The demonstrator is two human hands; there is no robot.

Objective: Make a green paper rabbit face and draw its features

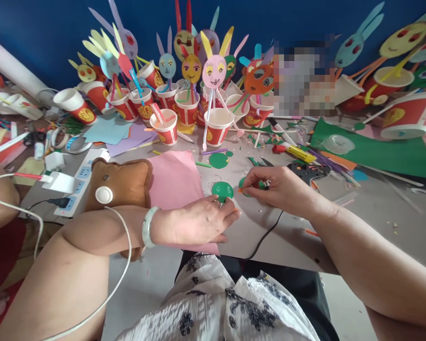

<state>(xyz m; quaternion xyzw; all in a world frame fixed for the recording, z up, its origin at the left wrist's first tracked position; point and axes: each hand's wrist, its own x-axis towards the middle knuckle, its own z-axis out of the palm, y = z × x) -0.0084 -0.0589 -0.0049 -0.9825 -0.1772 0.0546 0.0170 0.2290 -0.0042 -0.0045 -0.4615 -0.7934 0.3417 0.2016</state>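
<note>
My left hand (206, 219), with a pale bangle (149, 227) on the wrist, rests low over the table, its fingers closed. A small orange piece (236, 210) shows at its fingertips. Just beyond these fingers lies a green paper oval (222, 189) with two pale ring marks. My right hand (270, 185) pinches another small orange piece (240, 190) between thumb and forefinger. Partly hidden behind that hand is a second green paper shape (246, 182). Farther back, another green oval (219, 160) lies flat beside a small green disc (229, 154).
Paper cups (218, 128) carrying rabbit-like paper faces line the back. Pink paper (175, 177) and a brown cushion-like pouch (119, 182) lie left, near a power strip (80, 177). A black cable (266, 234) crosses the front. Markers (298, 152) and green paper (383, 147) lie right.
</note>
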